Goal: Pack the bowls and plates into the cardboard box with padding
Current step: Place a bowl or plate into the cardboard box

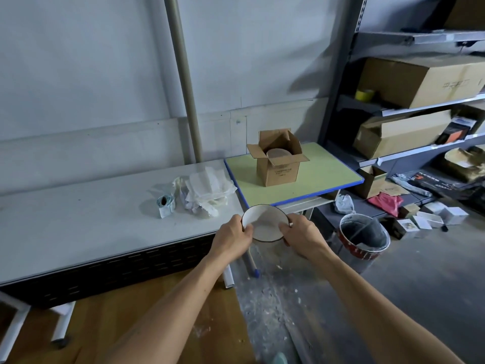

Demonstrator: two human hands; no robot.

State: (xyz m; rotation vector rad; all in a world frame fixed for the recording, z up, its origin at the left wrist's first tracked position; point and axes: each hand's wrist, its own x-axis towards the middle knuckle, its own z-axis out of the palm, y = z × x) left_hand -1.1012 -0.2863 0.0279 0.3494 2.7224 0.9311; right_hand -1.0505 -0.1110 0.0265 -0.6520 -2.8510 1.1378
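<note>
White bowl (265, 224) in a two-handed grip, left hand (233, 238) and right hand (299, 237) each clamped on its rim

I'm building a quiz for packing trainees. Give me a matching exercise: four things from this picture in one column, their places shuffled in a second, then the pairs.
Things:
1. white dark-rimmed bowl
2. open brown cardboard box
3. pile of white padding sheets
4. round grey bucket with a red band

Places:
A. on the grey concrete floor
B. on the long white table
C. between the left hand and right hand
D. on the green blue-edged table

Pairs: 1-C, 2-D, 3-B, 4-A.
</note>
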